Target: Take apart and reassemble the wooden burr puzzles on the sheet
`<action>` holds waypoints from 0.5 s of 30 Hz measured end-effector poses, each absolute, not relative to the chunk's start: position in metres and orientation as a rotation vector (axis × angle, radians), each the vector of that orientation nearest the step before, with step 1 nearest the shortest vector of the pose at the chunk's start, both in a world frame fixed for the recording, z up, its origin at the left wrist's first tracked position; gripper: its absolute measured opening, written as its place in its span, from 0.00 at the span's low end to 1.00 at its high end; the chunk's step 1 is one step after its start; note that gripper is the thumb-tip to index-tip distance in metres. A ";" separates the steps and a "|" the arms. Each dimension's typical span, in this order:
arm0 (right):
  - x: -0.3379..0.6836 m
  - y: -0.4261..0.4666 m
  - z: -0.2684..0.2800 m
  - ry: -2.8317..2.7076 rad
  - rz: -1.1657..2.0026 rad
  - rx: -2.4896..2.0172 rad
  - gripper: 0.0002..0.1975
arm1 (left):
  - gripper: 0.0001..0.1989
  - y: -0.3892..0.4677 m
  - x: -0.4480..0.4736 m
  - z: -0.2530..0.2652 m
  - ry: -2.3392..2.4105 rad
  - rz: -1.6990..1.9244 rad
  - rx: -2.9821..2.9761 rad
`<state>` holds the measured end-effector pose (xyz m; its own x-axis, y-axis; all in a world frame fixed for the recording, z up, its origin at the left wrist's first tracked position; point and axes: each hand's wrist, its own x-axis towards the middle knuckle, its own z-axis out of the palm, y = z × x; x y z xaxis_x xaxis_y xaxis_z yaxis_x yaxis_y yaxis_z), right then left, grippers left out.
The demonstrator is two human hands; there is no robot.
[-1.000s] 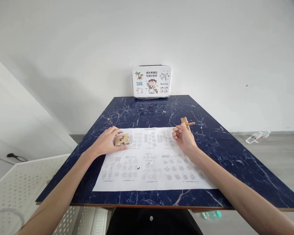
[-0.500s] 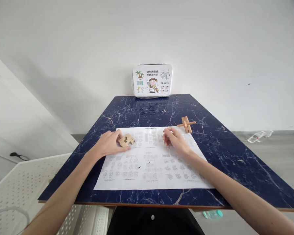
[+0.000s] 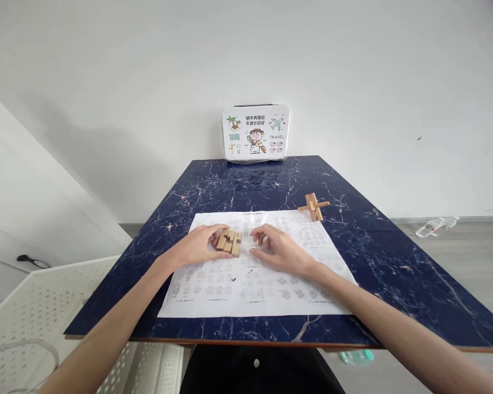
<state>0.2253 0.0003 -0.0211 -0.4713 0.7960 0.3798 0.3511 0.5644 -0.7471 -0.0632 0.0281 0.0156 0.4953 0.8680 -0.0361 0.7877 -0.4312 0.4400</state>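
My left hand grips a cluster of light wooden puzzle blocks over the left half of a printed sheet. The blocks fit side by side, with a notch showing in the top. To the right of them, my right hand has its fingers apart and curled toward the blocks, holding nothing and not touching them. A second wooden puzzle, cross-shaped with a thin bar through it, rests at the sheet's far right corner.
A white cartoon-printed case stands at the far edge of the blue marbled table against the wall. White perforated furniture is at the left. On the floor lie a clear plastic bottle and a green-capped bottle.
My left hand has carried the puzzle blocks to the right and turned them. My right hand has moved left and slightly nearer to me, closer to the blocks.
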 end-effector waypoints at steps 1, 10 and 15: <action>0.225 -0.001 -0.022 -2.110 0.729 -0.885 0.16 | 0.41 0.028 -0.061 0.016 1.374 0.274 2.332; 0.224 0.007 -0.037 -2.195 0.524 -0.908 0.35 | 0.38 0.022 -0.025 0.013 1.314 0.368 2.276; 0.233 0.016 -0.036 -2.167 0.562 -0.961 0.26 | 0.40 0.031 -0.015 0.014 1.214 0.340 2.198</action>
